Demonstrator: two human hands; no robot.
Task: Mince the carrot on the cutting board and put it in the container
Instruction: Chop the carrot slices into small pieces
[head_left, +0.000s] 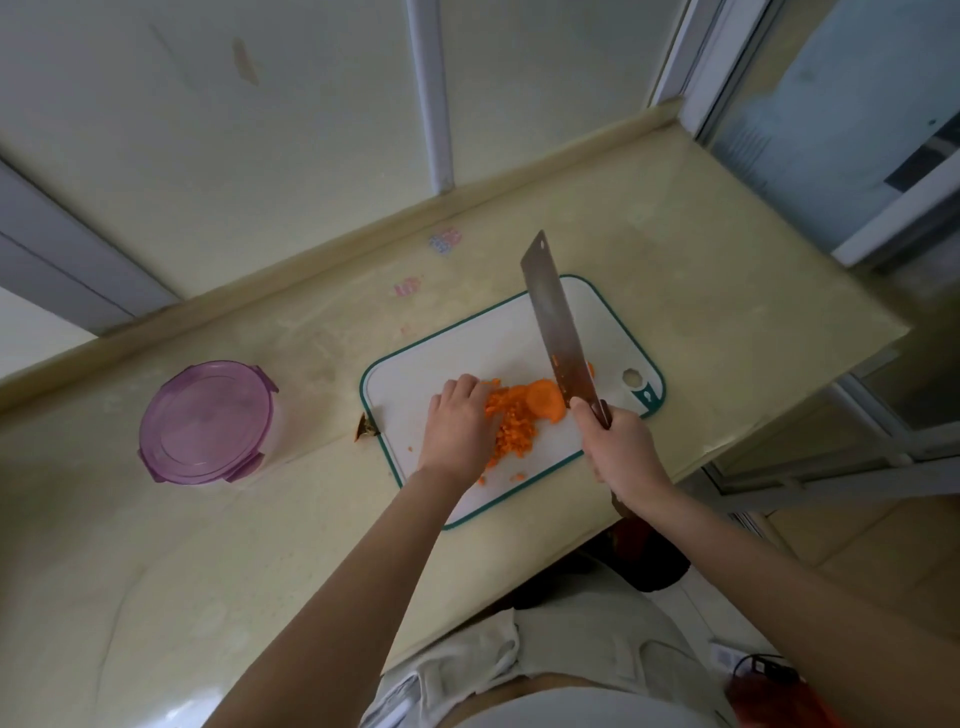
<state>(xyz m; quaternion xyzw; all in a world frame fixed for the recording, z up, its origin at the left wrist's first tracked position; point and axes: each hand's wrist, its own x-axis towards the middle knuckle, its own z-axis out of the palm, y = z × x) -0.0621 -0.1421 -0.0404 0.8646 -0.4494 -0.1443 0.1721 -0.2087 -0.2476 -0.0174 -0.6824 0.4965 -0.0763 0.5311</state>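
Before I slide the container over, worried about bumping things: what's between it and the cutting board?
Head view: bare countertop, except a brown scrap against the cutting board.

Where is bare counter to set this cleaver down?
Bare yellow counter lies between the purple-lidded round container and the white teal-edged cutting board, and beyond the board. Crowded: the board's middle, with minced orange carrot and the left hand.

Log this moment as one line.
mincing | right hand grips cleaver | left hand holds carrot on cutting board | container lidded, beside board
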